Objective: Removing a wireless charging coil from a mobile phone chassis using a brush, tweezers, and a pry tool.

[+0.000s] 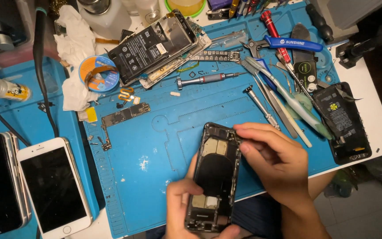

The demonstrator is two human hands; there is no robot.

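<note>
Evidently light, stiff and fragile, the gutted phone housing (213,177) sits at the blue mat's (155,146) near edge, left hand (180,208) gripping its lower side rails, right hand (273,161) pinching its top corner.

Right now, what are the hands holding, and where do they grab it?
The left hand grips the opened black phone shell by its lower end; the right hand pinches its top right corner.

Both hands are bare — no gloves, rings or watch. The left hand (183,204) enters at six o'clock, the right hand (274,160) at five o'clock — forearms unsleeved.
</note>
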